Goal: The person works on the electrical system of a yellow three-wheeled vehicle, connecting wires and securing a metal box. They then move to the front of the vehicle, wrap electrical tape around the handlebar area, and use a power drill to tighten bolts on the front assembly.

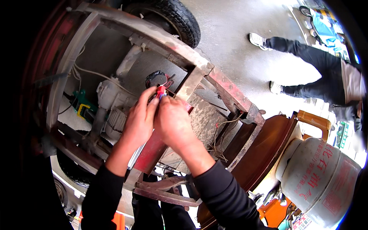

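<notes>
Both my hands meet over a red crossbar of a worn metal vehicle frame. The fingers of my left hand are closed in a pinch on a small red piece with a bit of blue at its lower end. My right hand is closed on the same piece from the other side, its fingertips mostly hidden behind the knuckles. Just beyond the fingertips, a loop of black-wrapped cable with a thin red wire hangs beside the frame.
A motor and axle housing sits inside the frame, near a green tool. A tyre stands at the far side. Loose wires hang at right. Beyond are a brown seat, a grey gas cylinder and another person's legs.
</notes>
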